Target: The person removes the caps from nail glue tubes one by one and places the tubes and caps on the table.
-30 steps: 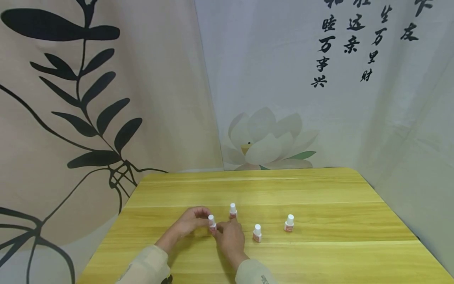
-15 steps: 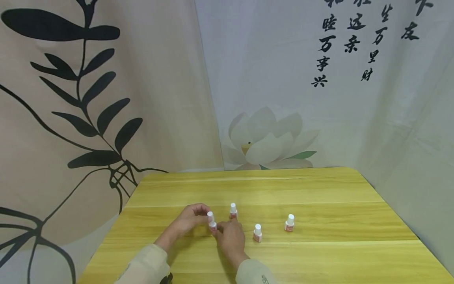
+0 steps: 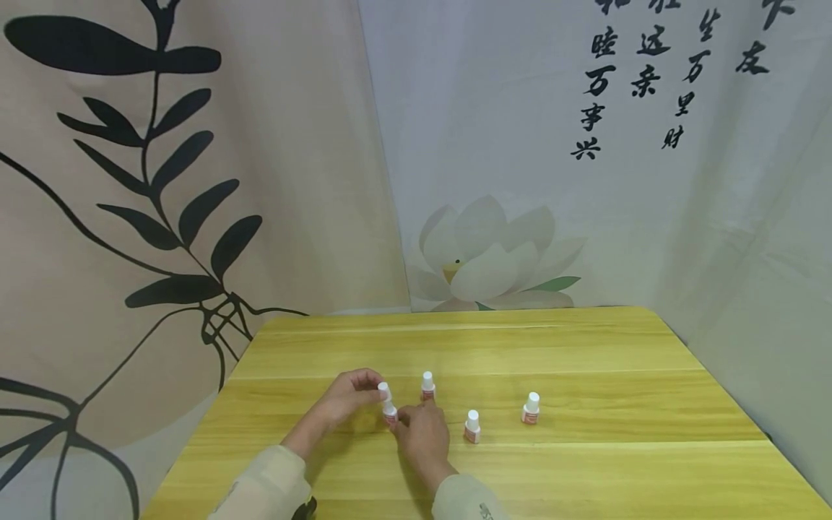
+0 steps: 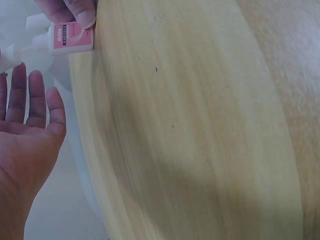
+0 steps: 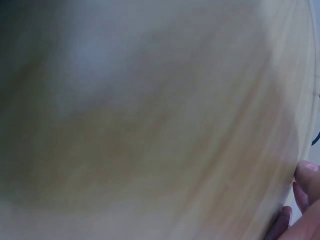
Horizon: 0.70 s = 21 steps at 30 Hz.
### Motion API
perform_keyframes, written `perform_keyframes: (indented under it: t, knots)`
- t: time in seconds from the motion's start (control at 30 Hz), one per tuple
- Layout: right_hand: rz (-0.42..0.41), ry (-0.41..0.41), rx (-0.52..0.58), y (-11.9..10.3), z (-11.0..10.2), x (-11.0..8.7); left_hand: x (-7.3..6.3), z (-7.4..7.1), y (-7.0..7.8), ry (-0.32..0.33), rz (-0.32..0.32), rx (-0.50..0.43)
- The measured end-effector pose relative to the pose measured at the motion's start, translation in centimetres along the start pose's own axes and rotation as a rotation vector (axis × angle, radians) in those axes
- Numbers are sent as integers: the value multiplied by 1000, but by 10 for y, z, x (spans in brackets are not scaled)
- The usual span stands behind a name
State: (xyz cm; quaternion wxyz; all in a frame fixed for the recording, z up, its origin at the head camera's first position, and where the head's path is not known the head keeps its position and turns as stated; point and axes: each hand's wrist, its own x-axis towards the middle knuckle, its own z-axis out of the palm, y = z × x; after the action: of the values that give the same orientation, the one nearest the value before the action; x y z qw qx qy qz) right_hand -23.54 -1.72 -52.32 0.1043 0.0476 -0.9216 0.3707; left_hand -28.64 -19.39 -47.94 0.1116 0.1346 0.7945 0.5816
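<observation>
A small white nail glue bottle point(image 4: 72, 37) with a pink label shows in the left wrist view, its pale nozzle bare. My right hand point(image 3: 424, 437) pinches this bottle low down at the table. My left hand point(image 3: 354, 397) pinches the white cap point(image 3: 384, 391) just above the bottle's nozzle. In the left wrist view the cap lies at the left edge, in line with the nozzle and apart from the bottle's shoulder. The right wrist view catches only some fingers point(image 5: 307, 177) at its right edge.
A capped bottle point(image 3: 427, 386) stands just beyond the right hand. Two more capped bottles stand to the right, one nearer point(image 3: 471, 427) and one farther off point(image 3: 530, 409). The wooden table point(image 3: 617, 469) ends at a printed curtain point(image 3: 312, 180) behind.
My left hand has moved up and slightly left with the cap, which has come away from the bottle's shoulder. The right hand and the standing bottles have stayed in place.
</observation>
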Motion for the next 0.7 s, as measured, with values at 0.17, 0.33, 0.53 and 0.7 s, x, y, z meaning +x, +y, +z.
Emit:
perform_keyframes:
  t: [0.17, 0.33, 0.53, 0.7]
  knots:
    - [10, -1, -1, -1, 0, 0, -1, 0, 1, 15, 2, 3]
    - [8, 2, 5, -1, 1, 0, -1, -1, 3, 24, -6, -9]
    - [-7, 6, 6, 1, 2, 0, -1, -2, 2, 38, -5, -20]
    - [-16, 10, -1, 1, 1, 1, -2, -4, 2, 41, -9, -16]
